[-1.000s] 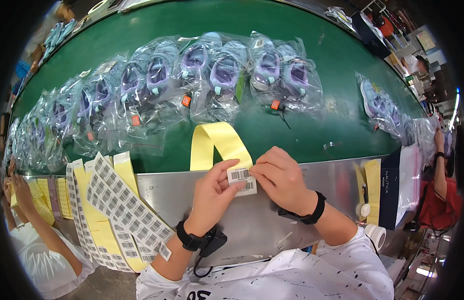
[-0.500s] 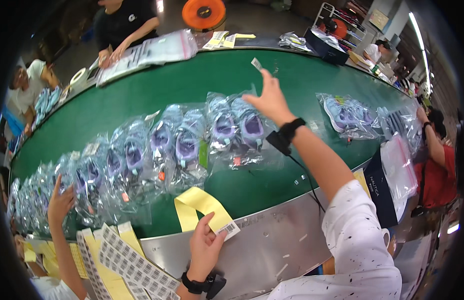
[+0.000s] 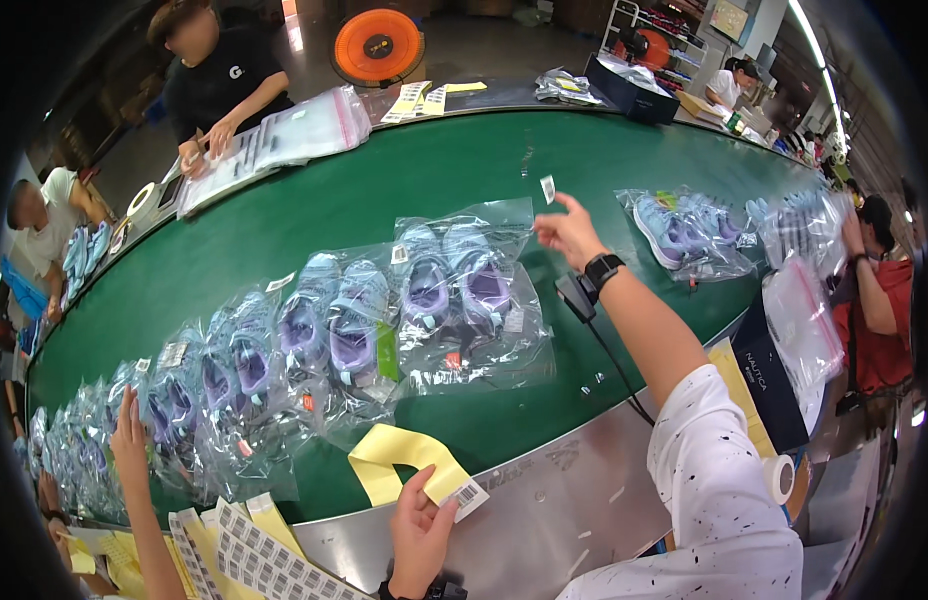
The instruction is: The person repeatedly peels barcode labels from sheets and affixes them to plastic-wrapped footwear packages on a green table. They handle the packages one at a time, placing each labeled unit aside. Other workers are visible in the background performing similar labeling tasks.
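My left hand pinches a looped yellow strip of label backing, with a white barcode sticker at its end by my fingertips. Over the green belt, my right hand has its index finger extended, and a small barcode sticker clings to that fingertip. Just left of this hand lies a clear bag holding a pair of light-blue shoes with purple insides; a barcode sticker shows at its upper left. More bagged shoes run in a row to the left.
Barcode sheets lie at the lower left, beside a co-worker's hand. A black cable device hangs by my right wrist. Bagged shoes lie right, near a dark box. A person across the belt handles plastic bags.
My right hand has come nearer the bagged pair's right edge, its fingers less spread, the sticker still at its index fingertip. My left hand keeps the yellow strip. The whole view has shifted slightly.
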